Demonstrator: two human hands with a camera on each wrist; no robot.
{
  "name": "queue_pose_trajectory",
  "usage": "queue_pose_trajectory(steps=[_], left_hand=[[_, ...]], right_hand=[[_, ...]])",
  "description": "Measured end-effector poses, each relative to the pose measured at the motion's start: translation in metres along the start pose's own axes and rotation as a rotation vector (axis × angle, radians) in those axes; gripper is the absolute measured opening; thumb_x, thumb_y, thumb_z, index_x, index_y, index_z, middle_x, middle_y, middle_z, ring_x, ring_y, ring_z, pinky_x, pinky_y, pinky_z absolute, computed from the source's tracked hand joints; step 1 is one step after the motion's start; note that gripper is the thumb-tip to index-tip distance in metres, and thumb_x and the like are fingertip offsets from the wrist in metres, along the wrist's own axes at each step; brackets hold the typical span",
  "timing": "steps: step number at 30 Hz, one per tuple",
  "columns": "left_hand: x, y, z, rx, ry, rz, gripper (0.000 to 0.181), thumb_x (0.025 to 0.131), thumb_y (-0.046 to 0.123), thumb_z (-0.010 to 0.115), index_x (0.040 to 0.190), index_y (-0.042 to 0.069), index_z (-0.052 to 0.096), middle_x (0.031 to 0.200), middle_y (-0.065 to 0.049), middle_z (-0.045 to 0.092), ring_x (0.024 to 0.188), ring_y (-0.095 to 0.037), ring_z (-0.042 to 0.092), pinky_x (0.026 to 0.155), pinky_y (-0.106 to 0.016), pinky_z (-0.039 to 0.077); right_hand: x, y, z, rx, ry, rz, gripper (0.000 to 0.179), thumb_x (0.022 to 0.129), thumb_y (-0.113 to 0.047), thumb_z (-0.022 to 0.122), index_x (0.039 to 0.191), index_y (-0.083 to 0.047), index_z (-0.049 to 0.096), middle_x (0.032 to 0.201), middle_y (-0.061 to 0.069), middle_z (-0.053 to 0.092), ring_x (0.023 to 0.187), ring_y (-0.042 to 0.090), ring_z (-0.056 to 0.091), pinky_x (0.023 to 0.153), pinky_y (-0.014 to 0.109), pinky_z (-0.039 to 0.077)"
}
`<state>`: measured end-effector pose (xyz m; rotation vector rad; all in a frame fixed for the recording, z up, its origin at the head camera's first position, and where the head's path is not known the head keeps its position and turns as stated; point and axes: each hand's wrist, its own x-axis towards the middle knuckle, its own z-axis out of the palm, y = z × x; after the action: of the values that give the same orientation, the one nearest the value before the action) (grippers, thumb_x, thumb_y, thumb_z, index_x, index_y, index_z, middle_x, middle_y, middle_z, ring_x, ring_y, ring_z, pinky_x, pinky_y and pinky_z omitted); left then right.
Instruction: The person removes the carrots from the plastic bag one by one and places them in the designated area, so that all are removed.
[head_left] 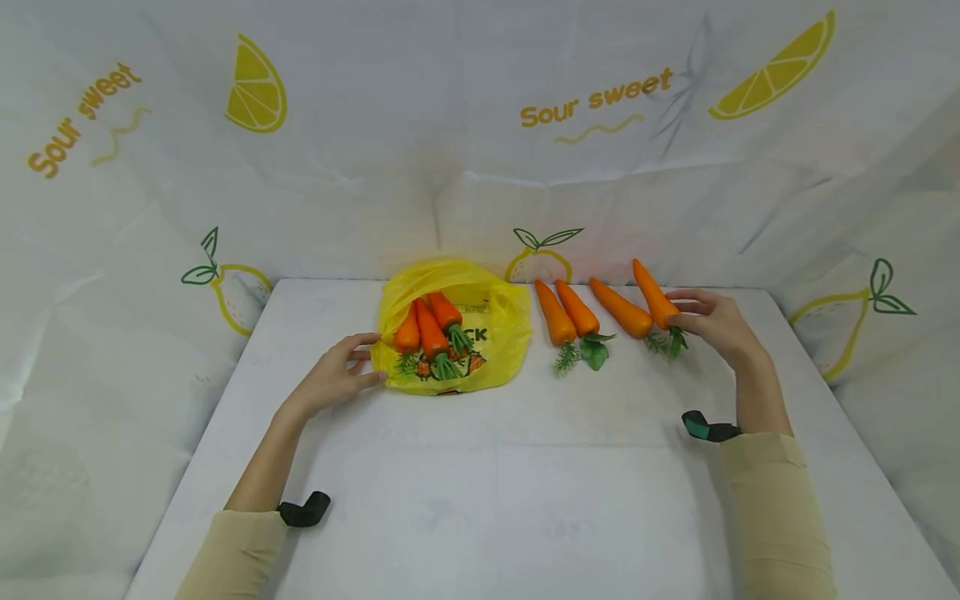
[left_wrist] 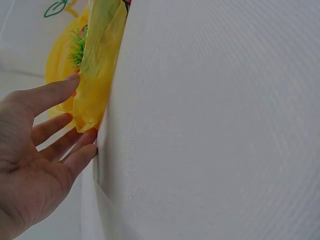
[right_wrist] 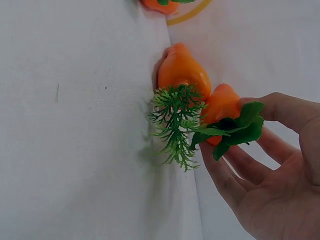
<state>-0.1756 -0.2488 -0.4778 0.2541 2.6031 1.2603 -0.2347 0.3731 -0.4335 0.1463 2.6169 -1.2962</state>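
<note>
With my right hand [head_left: 716, 329] I hold the rightmost carrot [head_left: 651, 292] near its thick, leafy end, thumb and fingers on either side, its pointed tip aimed away from me. Just to its left, three loose carrots [head_left: 576, 308] lie in a row along the back of the white table [head_left: 487, 500]. My left hand's [head_left: 333, 375] grip is wide and loose, thumb and fingers spread as they touch the left edge of a yellow bag [head_left: 506, 350]; three more carrots [head_left: 431, 331] sit at its mouth, green tops toward me.
</note>
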Motion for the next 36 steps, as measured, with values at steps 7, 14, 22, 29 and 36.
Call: queue_pose_trajectory(steps=[7, 14, 22, 29, 36], left_hand=[[0.0, 0.0, 0.0, -0.001, 0.003, -0.005, 0.075, 0.098, 0.025, 0.081, 0.162, 0.007, 0.046, 0.169, -0.021, 0.044, 0.148, -0.045, 0.054, 0.124, -0.058, 0.048], [-0.001, 0.0, 0.0, -0.007, -0.003, 0.0, 0.075, 0.098, 0.026, 0.081, 0.162, 0.008, 0.046, 0.169, -0.022, 0.044, 0.148, -0.046, 0.054, 0.125, -0.059, 0.048], [0.001, -0.001, 0.0, 0.019, 0.005, 0.001, 0.075, 0.098, 0.026, 0.081, 0.162, 0.008, 0.047, 0.168, -0.023, 0.045, 0.147, -0.046, 0.056, 0.123, -0.059, 0.049], [0.001, -0.002, 0.0, 0.005, 0.002, -0.002, 0.075, 0.098, 0.027, 0.081, 0.162, 0.008, 0.046, 0.168, -0.024, 0.045, 0.147, -0.046, 0.055, 0.124, -0.059, 0.048], [0.0, -0.002, 0.0, -0.009, -0.002, -0.002, 0.075, 0.099, 0.027, 0.081, 0.162, 0.008, 0.045, 0.168, -0.023, 0.045, 0.148, -0.046, 0.054, 0.125, -0.059, 0.047]], right_hand=[[0.002, 0.004, 0.005, -0.004, -0.039, 0.006, 0.065, 0.112, -0.033, 0.059, 0.165, -0.002, 0.038, 0.169, 0.034, 0.038, 0.151, 0.053, 0.041, 0.127, 0.081, 0.027], [0.004, 0.004, 0.013, -0.014, -0.074, 0.006, 0.063, 0.111, -0.033, 0.06, 0.164, -0.003, 0.04, 0.169, 0.033, 0.04, 0.152, 0.051, 0.041, 0.127, 0.079, 0.028], [0.003, 0.002, 0.019, -0.024, -0.112, -0.026, 0.063, 0.112, -0.034, 0.059, 0.164, -0.004, 0.041, 0.168, 0.033, 0.04, 0.151, 0.052, 0.042, 0.127, 0.078, 0.031], [0.004, 0.004, 0.024, -0.044, -0.122, -0.038, 0.06, 0.112, -0.037, 0.058, 0.161, -0.005, 0.045, 0.164, 0.033, 0.047, 0.143, 0.045, 0.049, 0.123, 0.067, 0.043], [0.005, 0.003, 0.029, -0.046, -0.116, -0.039, 0.06, 0.114, -0.035, 0.054, 0.162, -0.001, 0.043, 0.161, 0.036, 0.048, 0.14, 0.043, 0.049, 0.121, 0.064, 0.044]])
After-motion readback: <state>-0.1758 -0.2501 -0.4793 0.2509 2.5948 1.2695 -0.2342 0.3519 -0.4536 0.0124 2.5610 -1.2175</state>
